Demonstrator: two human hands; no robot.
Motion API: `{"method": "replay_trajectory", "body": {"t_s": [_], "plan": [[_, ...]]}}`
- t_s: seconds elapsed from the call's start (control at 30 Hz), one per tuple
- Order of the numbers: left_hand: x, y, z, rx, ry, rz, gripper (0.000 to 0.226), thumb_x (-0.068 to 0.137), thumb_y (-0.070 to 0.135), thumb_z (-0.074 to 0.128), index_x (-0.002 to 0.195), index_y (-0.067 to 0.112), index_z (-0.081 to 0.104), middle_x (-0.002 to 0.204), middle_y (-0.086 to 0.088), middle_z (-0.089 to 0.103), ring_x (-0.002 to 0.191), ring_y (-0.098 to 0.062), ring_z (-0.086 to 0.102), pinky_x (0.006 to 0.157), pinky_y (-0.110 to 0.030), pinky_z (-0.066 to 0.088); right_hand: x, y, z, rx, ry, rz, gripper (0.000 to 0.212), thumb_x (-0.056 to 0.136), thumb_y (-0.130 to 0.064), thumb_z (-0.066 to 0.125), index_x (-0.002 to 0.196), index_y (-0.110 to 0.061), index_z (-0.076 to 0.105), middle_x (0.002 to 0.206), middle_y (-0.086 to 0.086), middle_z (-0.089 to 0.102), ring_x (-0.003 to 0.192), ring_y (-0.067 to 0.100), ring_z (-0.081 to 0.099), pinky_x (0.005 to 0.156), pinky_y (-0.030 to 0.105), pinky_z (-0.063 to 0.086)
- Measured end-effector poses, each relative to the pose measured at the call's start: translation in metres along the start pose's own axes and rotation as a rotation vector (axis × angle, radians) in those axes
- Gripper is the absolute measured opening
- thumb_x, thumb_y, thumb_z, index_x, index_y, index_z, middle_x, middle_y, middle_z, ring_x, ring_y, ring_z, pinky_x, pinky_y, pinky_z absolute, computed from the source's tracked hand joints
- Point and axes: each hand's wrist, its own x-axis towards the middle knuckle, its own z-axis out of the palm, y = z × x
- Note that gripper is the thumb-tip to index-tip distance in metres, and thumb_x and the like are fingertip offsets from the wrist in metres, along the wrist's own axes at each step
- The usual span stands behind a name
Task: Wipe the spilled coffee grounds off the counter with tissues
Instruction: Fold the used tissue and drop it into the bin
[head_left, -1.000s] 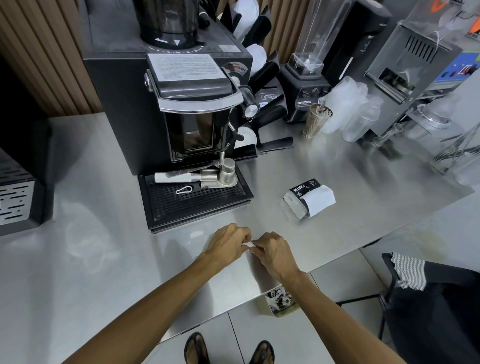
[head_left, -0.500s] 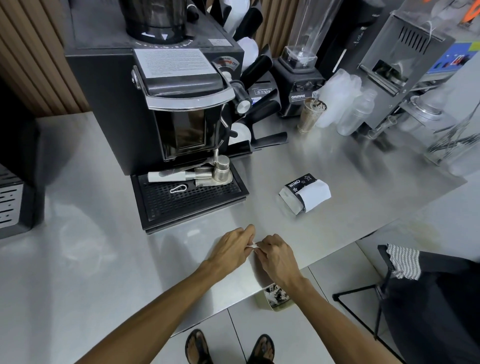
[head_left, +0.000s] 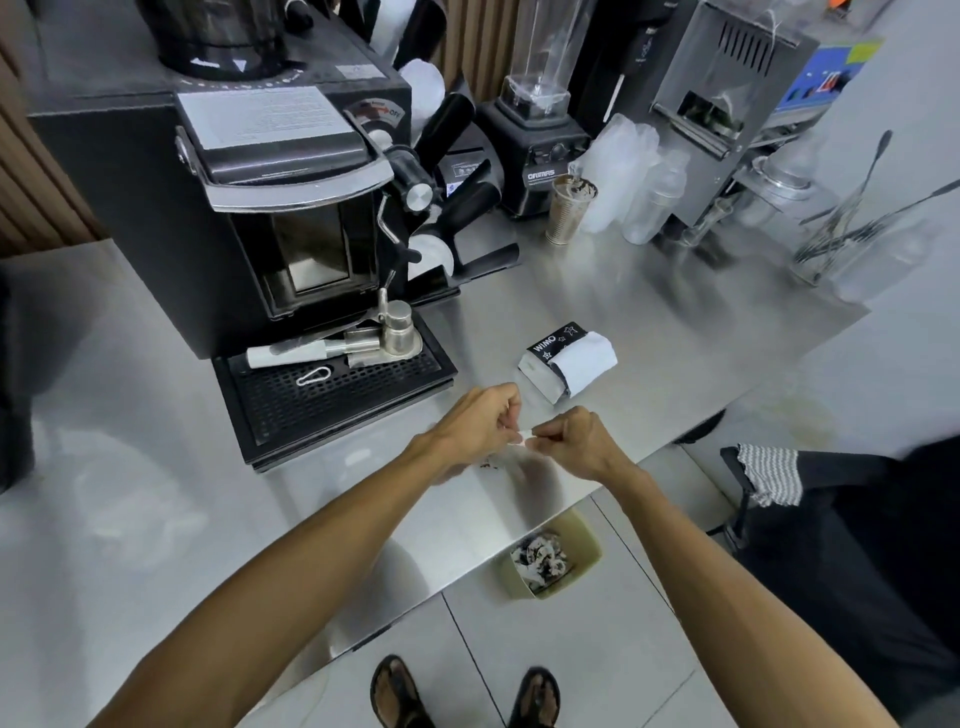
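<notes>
Both hands (head_left: 480, 422) (head_left: 574, 441) pinch blurred tissue (head_left: 521, 435).

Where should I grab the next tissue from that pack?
Probably pinch the white sheet sticking out of the tissue pack, coming from above on its right: the pack lies flat on the counter and that sheet is loose and exposed.

My left hand (head_left: 478, 423) and right hand (head_left: 574, 441) meet over the steel table (head_left: 675, 332), each pinching one end of a small white tissue (head_left: 524, 432) with curled fingers. A few dark coffee grounds (head_left: 488, 466) lie just below my left hand. The tissue pack (head_left: 569, 361) sits beyond my hands, right of the drip tray (head_left: 332, 395).
</notes>
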Motion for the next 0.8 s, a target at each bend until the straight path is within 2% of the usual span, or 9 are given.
{"method": "replay_trajectory", "body": {"t_s": [0.1, 0.17, 0.27, 0.37, 0.47, 0.57, 0.63, 0.73, 0.8], "plan": [[0.013, 0.016, 0.003, 0.01, 0.002, 0.026, 0.033, 0.077, 0.013, 0.081, 0.078, 0.02, 0.05, 0.081, 0.003, 0.068, 0.067, -0.006, 0.061, 0.06, -0.022, 0.048, -0.004, 0.008, -0.018, 0.034, 0.019, 0.035, 0.023, 0.082, -0.013, 0.07, 0.059, -0.013, 0.067, 0.047, -0.008, 0.051, 0.046, 0.0, 0.035, 0.05, 0.017, 0.033], [0.022, 0.029, 0.011, 0.021, 0.009, 0.045, 0.034, 0.076, 0.013, 0.082, 0.076, 0.021, 0.049, 0.081, 0.001, 0.068, 0.063, -0.004, 0.058, 0.062, -0.022, 0.049, -0.009, 0.017, -0.03, 0.041, 0.043, 0.046, 0.026, 0.082, -0.014, 0.071, 0.057, -0.012, 0.064, 0.044, -0.013, 0.043, 0.044, 0.003, 0.032, 0.048, 0.016, 0.03], [0.031, 0.048, 0.03, 0.016, 0.011, 0.044, 0.032, 0.076, 0.015, 0.082, 0.078, 0.017, 0.05, 0.08, 0.0, 0.07, 0.058, -0.003, 0.053, 0.064, -0.029, 0.051, -0.018, 0.038, -0.047, 0.035, 0.053, 0.054, 0.028, 0.082, -0.017, 0.071, 0.068, 0.006, 0.064, 0.052, 0.0, 0.038, 0.051, 0.006, 0.025, 0.05, 0.022, 0.027], [0.041, 0.068, 0.056, 0.031, -0.016, 0.031, 0.033, 0.078, 0.018, 0.081, 0.079, 0.02, 0.048, 0.081, 0.003, 0.071, 0.059, -0.001, 0.053, 0.061, -0.028, 0.05, -0.032, 0.065, -0.067, 0.057, 0.04, 0.075, 0.023, 0.082, -0.017, 0.073, 0.066, -0.002, 0.069, 0.049, 0.007, 0.044, 0.051, 0.007, 0.03, 0.052, 0.026, 0.031], [0.049, 0.09, 0.091, 0.048, -0.007, 0.019, 0.031, 0.078, 0.02, 0.081, 0.079, 0.021, 0.05, 0.082, 0.004, 0.07, 0.062, -0.002, 0.055, 0.061, -0.024, 0.044, -0.049, 0.094, -0.085, 0.055, 0.031, 0.088, 0.028, 0.082, -0.017, 0.073, 0.055, -0.015, 0.068, 0.045, -0.009, 0.045, 0.047, 0.005, 0.033, 0.05, 0.022, 0.033], [0.053, 0.106, 0.133, 0.065, 0.02, -0.033, 0.027, 0.075, 0.023, 0.082, 0.079, 0.023, 0.055, 0.079, 0.008, 0.069, 0.072, -0.009, 0.064, 0.067, -0.03, 0.053, -0.064, 0.128, -0.097, 0.016, 0.024, 0.093, 0.006, 0.081, -0.019, 0.075, 0.077, -0.017, 0.079, 0.059, -0.008, 0.068, 0.053, 0.004, 0.052, 0.052, 0.019, 0.043], [0.055, 0.114, 0.163, 0.085, 0.044, -0.076, 0.02, 0.075, 0.023, 0.081, 0.079, 0.023, 0.061, 0.077, 0.01, 0.068, 0.073, -0.01, 0.066, 0.067, -0.03, 0.056, -0.075, 0.15, -0.102, -0.007, 0.022, 0.066, 0.009, 0.081, -0.018, 0.076, 0.072, -0.018, 0.078, 0.044, -0.016, 0.055, 0.044, 0.0, 0.041, 0.047, 0.014, 0.035], [0.057, 0.12, 0.209, 0.168, 0.096, -0.125, 0.011, 0.08, 0.025, 0.078, 0.088, 0.023, 0.071, 0.086, 0.004, 0.071, 0.08, -0.014, 0.066, 0.073, -0.03, 0.055, -0.084, 0.185, -0.095, -0.023, 0.022, 0.059, 0.038, 0.081, -0.013, 0.073, 0.047, -0.025, 0.064, 0.037, -0.012, 0.035, 0.041, 0.004, 0.029, 0.046, 0.015, 0.029], [0.057, 0.119, 0.238, 0.2, 0.125, -0.151, 0.009, 0.084, 0.021, 0.073, 0.093, 0.02, 0.075, 0.086, -0.001, 0.072, 0.079, -0.019, 0.065, 0.071, -0.034, 0.055, -0.084, 0.212, -0.08, -0.054, 0.016, 0.072, 0.026, 0.081, -0.011, 0.07, 0.055, -0.013, 0.068, 0.046, -0.003, 0.05, 0.044, 0.013, 0.038, 0.05, 0.025, 0.036]]}}
